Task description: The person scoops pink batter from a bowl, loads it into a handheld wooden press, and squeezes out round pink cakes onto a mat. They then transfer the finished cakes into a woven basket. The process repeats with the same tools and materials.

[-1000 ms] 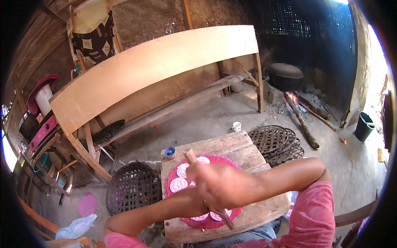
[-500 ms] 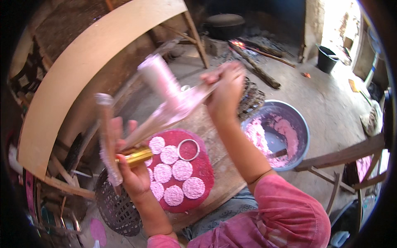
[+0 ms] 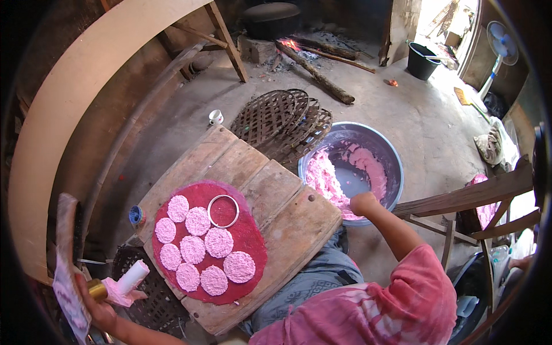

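Note:
My left hand (image 3: pixel 101 313), at the lower left, grips a wooden press (image 3: pixel 68 276) with a gold metal cylinder (image 3: pixel 96 290). Beside the cylinder is a white plunger (image 3: pixel 133 276) smeared with pink paste; how its board meets my hand is hidden. My right hand (image 3: pixel 365 204) is closed at the near rim of a grey-blue basin (image 3: pixel 397 161), by the pink dough (image 3: pixel 322 175). What its fingers hold, if anything, is hidden. Several round pink textured cakes (image 3: pixel 219 242) lie on a red round mat (image 3: pixel 256 282), with a metal ring (image 3: pixel 223 211) among them.
The mat rests on a low wooden table (image 3: pixel 276 190). Beyond are stacked woven trays (image 3: pixel 270 118) and a white cup (image 3: pixel 215 117). A dark basket (image 3: pixel 149 305) sits below my left arm. Burning logs (image 3: pixel 316 72) and a pot (image 3: pixel 271 20) are far off.
My right hand has let go of the plunger board and moved right and down to the basin. My left hand has moved left and down with the press. The view has shifted too.

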Tool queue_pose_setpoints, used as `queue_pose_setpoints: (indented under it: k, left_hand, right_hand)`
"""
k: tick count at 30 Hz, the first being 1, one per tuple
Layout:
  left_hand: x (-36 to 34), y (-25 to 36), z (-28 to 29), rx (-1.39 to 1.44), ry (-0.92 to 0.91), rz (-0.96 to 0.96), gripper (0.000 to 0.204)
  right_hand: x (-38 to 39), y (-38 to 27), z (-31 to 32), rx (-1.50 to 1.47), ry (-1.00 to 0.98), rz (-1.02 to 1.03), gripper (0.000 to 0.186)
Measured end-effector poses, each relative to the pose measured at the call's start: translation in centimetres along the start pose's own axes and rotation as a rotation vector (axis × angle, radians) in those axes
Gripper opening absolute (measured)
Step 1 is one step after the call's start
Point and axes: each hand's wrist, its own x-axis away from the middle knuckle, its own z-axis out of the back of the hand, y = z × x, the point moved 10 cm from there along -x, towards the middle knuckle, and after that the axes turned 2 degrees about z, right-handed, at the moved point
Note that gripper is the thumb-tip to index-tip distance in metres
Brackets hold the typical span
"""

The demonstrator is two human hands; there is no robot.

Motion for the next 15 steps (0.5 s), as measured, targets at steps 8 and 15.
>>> queue_pose_setpoints:
  k: [8,15]
  left_hand:
    - [1.9,-0.8,-4.6,-0.775,-0.284,-0.416,0.028]
    - [4.7,-4.4,-2.3,-0.933,-0.268,-0.329,0.038]
  right_hand:
    - [3.0,14.2,5.1,-0.089,0.268,-0.359,0.029]
    - [-9.9,18.8,-3.1,-0.208,0.514,-0.401,0.021]
